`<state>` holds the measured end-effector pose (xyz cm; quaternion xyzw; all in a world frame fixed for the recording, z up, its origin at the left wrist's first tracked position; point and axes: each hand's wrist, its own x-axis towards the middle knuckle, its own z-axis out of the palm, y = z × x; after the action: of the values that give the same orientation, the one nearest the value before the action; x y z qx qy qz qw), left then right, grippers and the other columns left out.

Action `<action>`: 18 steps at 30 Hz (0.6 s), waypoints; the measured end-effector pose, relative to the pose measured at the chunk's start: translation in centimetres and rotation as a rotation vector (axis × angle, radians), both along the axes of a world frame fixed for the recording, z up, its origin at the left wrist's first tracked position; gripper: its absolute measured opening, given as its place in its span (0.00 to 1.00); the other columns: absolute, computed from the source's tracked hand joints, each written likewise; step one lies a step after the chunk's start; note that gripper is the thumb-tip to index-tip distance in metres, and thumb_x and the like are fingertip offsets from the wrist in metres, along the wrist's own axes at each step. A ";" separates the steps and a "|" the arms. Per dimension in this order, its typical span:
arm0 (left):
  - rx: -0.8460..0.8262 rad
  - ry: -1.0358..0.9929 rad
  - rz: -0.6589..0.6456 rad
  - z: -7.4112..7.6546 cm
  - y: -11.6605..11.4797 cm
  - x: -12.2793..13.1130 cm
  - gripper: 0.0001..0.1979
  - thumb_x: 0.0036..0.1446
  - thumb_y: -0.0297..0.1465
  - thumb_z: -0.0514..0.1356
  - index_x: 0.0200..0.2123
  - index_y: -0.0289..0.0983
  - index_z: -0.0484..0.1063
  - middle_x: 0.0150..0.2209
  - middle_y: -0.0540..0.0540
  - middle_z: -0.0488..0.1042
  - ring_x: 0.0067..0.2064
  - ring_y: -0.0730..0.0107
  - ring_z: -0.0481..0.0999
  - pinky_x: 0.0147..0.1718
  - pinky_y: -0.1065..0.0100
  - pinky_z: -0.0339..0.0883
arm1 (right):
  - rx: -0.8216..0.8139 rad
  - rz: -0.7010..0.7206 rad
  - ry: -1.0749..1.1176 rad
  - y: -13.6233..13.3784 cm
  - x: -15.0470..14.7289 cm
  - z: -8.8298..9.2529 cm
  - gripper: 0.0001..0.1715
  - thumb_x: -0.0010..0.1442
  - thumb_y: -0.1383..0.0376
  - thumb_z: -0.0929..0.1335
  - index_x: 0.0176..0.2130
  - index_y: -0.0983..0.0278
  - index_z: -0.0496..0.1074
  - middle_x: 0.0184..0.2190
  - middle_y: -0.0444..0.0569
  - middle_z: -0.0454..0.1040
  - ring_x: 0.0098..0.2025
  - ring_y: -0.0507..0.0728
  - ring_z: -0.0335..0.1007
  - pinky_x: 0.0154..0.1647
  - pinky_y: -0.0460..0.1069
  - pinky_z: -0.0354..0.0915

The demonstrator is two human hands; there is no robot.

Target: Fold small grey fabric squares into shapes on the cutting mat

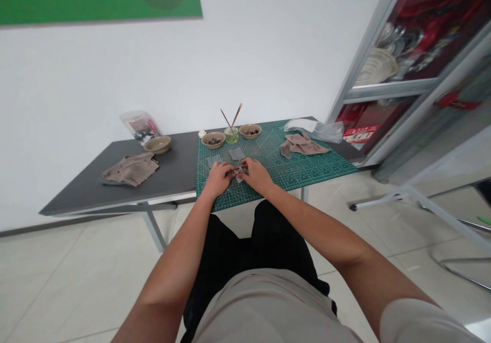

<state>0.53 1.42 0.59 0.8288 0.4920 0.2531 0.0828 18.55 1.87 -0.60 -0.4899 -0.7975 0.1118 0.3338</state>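
My left hand [219, 179] and my right hand [257, 174] meet over the near part of a green cutting mat [268, 156]. Between their fingertips is a small greyish, flat piece [240, 179], pinched from both sides and partly hidden by the fingers. Whether it is a little bag or a sheet cannot be made out. Two similar pale grey, flat pieces lie just beyond, one by my left knuckles [214, 160], the other sheet [237, 153] farther in. Behind them stand two tan bowls, a left bowl [213, 139] and a right bowl [250, 131], holding small dark lumps.
Between the bowls a glass jar [231, 135] holds two thin sticks. Crumpled brown cloths lie right [303, 144] and left [130, 169]. Another bowl [157, 144] and a clear tub [140, 125] stand back left; a plastic bag [318, 129] lies back right. A wall rises behind the table.
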 end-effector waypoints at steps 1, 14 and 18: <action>0.005 0.020 0.003 0.0 0.0 0.1 0.13 0.60 0.32 0.55 0.44 0.42 0.76 0.45 0.44 0.76 0.46 0.59 0.69 0.50 0.55 0.60 | 0.000 -0.009 -0.011 -0.2 0.1 0.0 0.18 0.60 0.62 0.69 0.48 0.68 0.67 0.42 0.55 0.75 0.49 0.62 0.67 0.48 0.55 0.63; 0.048 -0.348 0.229 -0.5 0.9 -0.9 0.08 0.57 0.29 0.57 0.41 0.38 0.73 0.40 0.43 0.75 0.43 0.59 0.69 0.47 0.58 0.63 | -0.280 -0.157 0.126 0.6 -0.9 1.4 0.38 0.46 0.67 0.76 0.54 0.68 0.63 0.45 0.57 0.75 0.48 0.61 0.72 0.49 0.53 0.63; 0.021 -0.440 0.271 -0.4 1.0 -1.1 0.09 0.57 0.31 0.58 0.41 0.38 0.73 0.38 0.44 0.75 0.41 0.61 0.70 0.46 0.59 0.64 | -0.271 -0.155 0.326 1.0 0.5 0.6 0.32 0.47 0.65 0.74 0.51 0.65 0.64 0.37 0.48 0.76 0.39 0.57 0.72 0.42 0.50 0.64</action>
<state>-0.54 2.44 0.16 0.6812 0.5661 0.4412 0.1445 19.08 2.92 -0.01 -0.5655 -0.6706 0.2697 0.3972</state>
